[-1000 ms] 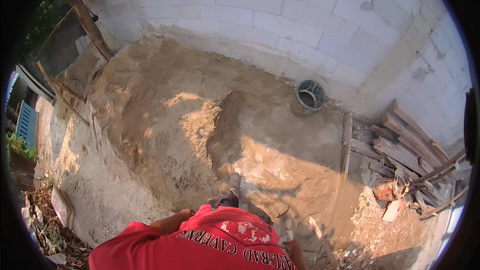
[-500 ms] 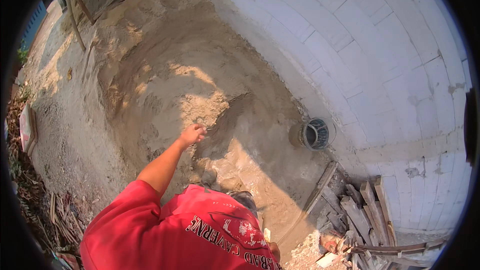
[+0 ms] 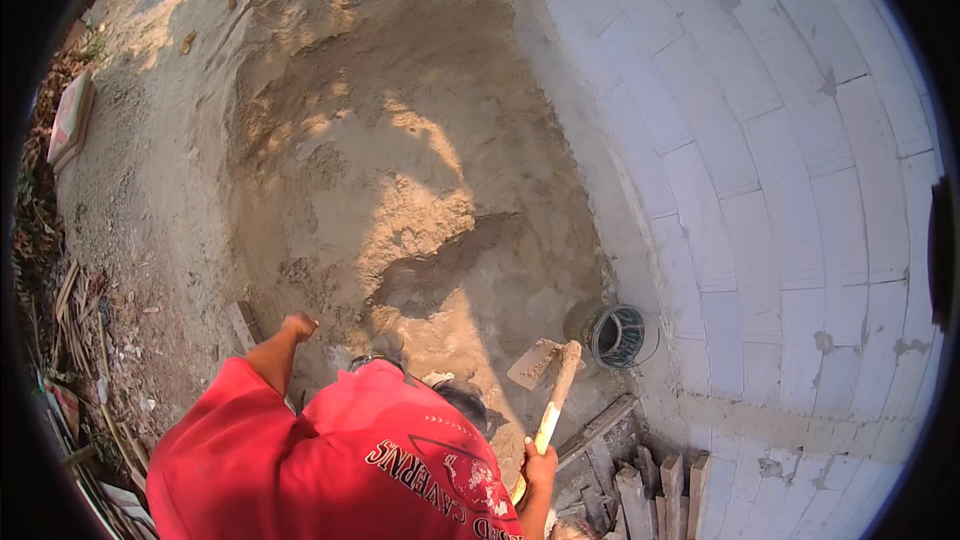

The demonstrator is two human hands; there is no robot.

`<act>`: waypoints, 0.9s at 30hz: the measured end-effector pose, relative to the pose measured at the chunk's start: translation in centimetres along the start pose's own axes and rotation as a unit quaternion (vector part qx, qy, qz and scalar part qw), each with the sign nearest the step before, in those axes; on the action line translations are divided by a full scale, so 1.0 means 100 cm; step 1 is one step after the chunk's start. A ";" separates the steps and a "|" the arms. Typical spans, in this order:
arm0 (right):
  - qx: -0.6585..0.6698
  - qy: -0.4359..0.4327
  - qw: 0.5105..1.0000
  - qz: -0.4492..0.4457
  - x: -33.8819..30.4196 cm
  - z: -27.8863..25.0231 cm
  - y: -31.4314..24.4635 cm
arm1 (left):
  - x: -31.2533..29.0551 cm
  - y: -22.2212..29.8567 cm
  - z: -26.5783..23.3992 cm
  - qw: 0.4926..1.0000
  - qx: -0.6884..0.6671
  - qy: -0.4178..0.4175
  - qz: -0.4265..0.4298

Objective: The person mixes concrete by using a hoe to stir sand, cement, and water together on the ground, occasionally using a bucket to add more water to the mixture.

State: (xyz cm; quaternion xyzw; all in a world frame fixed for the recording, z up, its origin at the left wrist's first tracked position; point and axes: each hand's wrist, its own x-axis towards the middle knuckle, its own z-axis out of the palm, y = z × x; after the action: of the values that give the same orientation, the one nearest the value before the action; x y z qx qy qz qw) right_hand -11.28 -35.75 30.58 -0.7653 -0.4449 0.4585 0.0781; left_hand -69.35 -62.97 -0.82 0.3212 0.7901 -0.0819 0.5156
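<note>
My right hand [image 3: 540, 464] is wrapped around the pale wooden handle of a hoe [image 3: 553, 415] at the lower middle. The hoe's flat, dirt-coated metal blade [image 3: 532, 364] is at the far end of the handle, over the mortar bed just left of the bucket. To the left, my left hand [image 3: 300, 327] hangs over the edge of the grey mix, its fingers folded together with nothing visible in them. A short wooden piece [image 3: 243, 325] lies close to its wrist. Wet mortar or sand [image 3: 430, 280] spreads ahead, with a hollow dug into its near side.
A dark bucket [image 3: 618, 336] stands against the pale block wall [image 3: 790, 200] on the right. Several wooden offcuts [image 3: 655, 495] lean at the lower right. A bag [image 3: 70, 120] rests at the far left, and sticks and debris [image 3: 105, 360] line the left edge.
My right hand has come further into view with the hoe, raised near the bucket. My left hand has moved left and back, its fingers now folded. The whole view has shifted.
</note>
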 end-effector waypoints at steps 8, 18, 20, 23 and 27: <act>0.073 -0.072 0.970 -0.219 0.068 -0.024 -0.221 | -0.101 0.208 -0.019 0.967 -0.237 0.088 -0.016; 0.224 -0.212 0.850 -0.428 0.128 0.035 -0.377 | -0.200 0.544 0.013 0.821 -0.418 0.081 0.381; 0.260 -0.241 0.842 -0.406 0.124 0.043 -0.384 | -0.195 0.582 0.044 0.823 -0.479 0.128 0.276; 0.277 -0.316 0.850 -0.319 0.143 0.068 -0.397 | -0.184 0.592 0.048 0.820 -0.532 0.139 0.159; 0.187 -0.319 0.868 -0.332 0.229 0.157 -0.359 | -0.073 0.571 0.087 0.820 -0.510 0.241 0.090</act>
State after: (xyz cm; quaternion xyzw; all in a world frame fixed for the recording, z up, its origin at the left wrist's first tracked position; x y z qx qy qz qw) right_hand -41.09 -1.80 26.16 -0.3558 -0.5793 0.6992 0.2211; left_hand -27.03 -25.53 13.11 0.0911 0.7856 0.4599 0.4036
